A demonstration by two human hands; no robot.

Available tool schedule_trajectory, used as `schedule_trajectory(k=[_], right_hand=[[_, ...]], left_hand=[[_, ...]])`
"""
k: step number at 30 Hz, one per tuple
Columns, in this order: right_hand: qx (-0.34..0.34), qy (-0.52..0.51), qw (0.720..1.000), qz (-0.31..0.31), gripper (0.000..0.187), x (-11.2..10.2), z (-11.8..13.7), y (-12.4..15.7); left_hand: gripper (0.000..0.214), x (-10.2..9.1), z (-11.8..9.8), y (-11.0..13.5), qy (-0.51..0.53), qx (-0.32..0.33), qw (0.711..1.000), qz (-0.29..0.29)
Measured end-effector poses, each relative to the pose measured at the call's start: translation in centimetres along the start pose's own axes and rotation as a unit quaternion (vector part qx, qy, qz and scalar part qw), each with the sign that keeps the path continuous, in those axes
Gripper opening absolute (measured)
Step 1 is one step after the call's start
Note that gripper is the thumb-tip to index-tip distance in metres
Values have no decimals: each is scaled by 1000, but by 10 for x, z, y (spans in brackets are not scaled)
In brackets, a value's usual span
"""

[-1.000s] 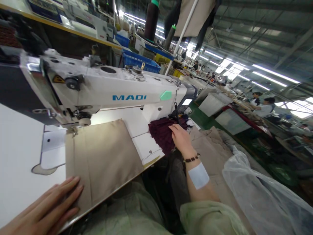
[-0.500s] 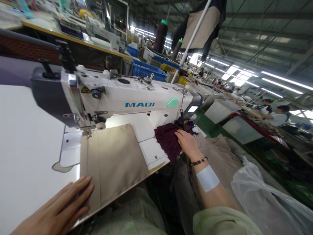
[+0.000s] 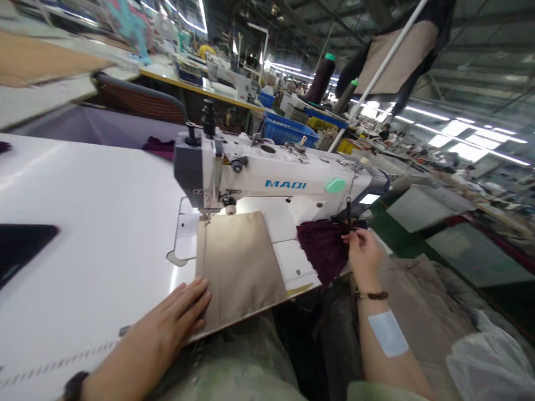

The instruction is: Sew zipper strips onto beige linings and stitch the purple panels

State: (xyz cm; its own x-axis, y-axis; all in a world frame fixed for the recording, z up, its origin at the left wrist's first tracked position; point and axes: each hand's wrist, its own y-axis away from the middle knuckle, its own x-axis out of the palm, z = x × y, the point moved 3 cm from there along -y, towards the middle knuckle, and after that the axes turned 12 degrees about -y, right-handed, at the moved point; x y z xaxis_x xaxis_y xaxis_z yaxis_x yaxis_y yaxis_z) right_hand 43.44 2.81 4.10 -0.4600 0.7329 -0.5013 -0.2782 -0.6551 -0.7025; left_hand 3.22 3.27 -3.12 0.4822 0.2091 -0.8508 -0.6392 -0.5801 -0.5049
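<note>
A beige fabric panel (image 3: 242, 273) lies flat on the sewing table, its far left corner under the needle area of the white sewing machine (image 3: 288, 170). My left hand (image 3: 175, 312) rests flat on the panel's near left edge, fingers stretched out. To the right, my right hand (image 3: 364, 253) is closed, fingertips pinched beside a pile of maroon fabric pieces (image 3: 324, 248). A slim black tool (image 3: 349, 211) hangs from the machine and reaches down to those fingertips. What the pinch holds, if anything, cannot be made out.
Crumpled beige cloth (image 3: 418, 301) and clear plastic (image 3: 493, 356) lie right of my arm. A dark flat panel (image 3: 25, 248) is on the tabletop at left. Behind the machine stand a blue crate (image 3: 288, 131), thread cones (image 3: 321, 81) and a white pole (image 3: 388, 55).
The view has swung left, so the machine appears farther right. My right hand has moved from the maroon pile to the black tool's lower end, fingers now pinched. My left hand stays on the panel.
</note>
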Motion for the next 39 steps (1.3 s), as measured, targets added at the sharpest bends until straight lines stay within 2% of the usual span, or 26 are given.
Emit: schedule_trajectory(k=[2, 3, 4, 5, 6, 8, 10, 12, 16, 19, 22, 24, 26, 28, 33, 36, 39], right_hand=[[25, -100, 995, -13, 21, 25, 40, 6], [59, -221, 974, -1, 17, 42, 62, 12], [74, -305, 948, 46, 14, 61, 86, 20], [55, -348, 931, 100, 11, 80, 112, 30], [27, -360, 918, 166, 11, 98, 135, 40], [-57, -319, 899, 293, 18, 128, 169, 62], [-125, -242, 886, 375, 23, 144, 183, 78], [-158, -185, 874, 421, 23, 148, 185, 83], [-165, -149, 835, 504, 23, 140, 184, 69], [-177, -150, 815, 531, 25, 141, 189, 56], [-209, -154, 790, 556, 26, 151, 194, 52], [-214, -147, 782, 566, 24, 160, 195, 51], [-204, -139, 792, 558, 22, 169, 194, 48], [-185, -128, 813, 537, 22, 178, 191, 44], [-161, -125, 843, 498, 34, 198, 178, 40], [-166, -134, 868, 448, 37, 197, 171, 45], [-166, -116, 873, 443, 40, 188, 167, 57]], left_hand=[[34, -9, -9, -6, -58, 33, 998, 12], [32, -12, -12, -8, -76, 39, 996, 21], [31, -14, -15, -10, -83, 33, 995, 31], [30, -15, -17, -11, -80, 15, 996, 43], [29, -16, -18, -11, -70, -12, 996, 52], [27, -15, -18, -10, -41, -70, 995, 58], [28, -14, -17, -8, -20, -104, 993, 57], [27, -11, -18, -7, -20, -88, 994, 66], [23, -7, -18, -6, -25, -49, 994, 94], [27, -5, -17, -6, -18, -48, 994, 94], [27, -5, -17, -7, -18, -39, 995, 87], [28, -7, -17, -8, -19, -38, 996, 78], [29, -8, -17, -8, -17, -34, 997, 74], [30, -9, -17, -8, -20, -30, 997, 67], [30, -9, -19, -7, -42, 2, 997, 58], [32, -12, -21, -7, -26, 18, 998, 52], [35, -21, -23, -7, 16, 29, 999, 37]])
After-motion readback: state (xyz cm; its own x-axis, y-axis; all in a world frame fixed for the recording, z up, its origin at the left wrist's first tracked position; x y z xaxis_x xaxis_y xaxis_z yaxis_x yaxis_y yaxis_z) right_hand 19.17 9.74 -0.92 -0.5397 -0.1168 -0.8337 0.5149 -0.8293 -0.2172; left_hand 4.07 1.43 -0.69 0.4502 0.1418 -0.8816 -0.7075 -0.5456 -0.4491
